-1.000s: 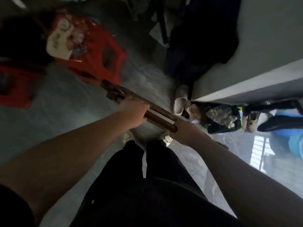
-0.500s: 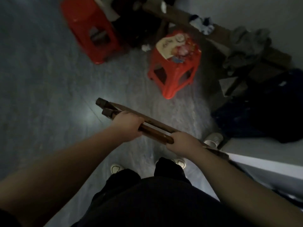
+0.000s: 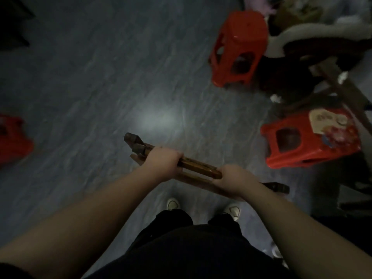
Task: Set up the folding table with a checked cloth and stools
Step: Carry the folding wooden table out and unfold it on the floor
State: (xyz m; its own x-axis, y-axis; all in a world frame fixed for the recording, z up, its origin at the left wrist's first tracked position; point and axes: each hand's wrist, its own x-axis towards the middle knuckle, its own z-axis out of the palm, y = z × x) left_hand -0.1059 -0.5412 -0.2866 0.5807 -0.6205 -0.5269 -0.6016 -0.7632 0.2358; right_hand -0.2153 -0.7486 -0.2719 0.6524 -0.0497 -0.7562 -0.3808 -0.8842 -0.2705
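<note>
Left hand (image 3: 163, 164) and right hand (image 3: 235, 180) both curl tightly round the folded table (image 3: 198, 170), dark brown wooden bars lying from ten to four o'clock

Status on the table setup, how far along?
Done: nothing stands yet. In hand: left hand and right hand both grip the folding table, folded flat, over the floor. Left: unfold and stand it, spread the checked cloth (none in view), gather the three red stools scattered around.

Dim room, grey streaked floor (image 3: 100, 87), pale light patch (image 3: 159, 121) mid-floor, dark clutter (image 3: 314, 45) at upper right.
</note>
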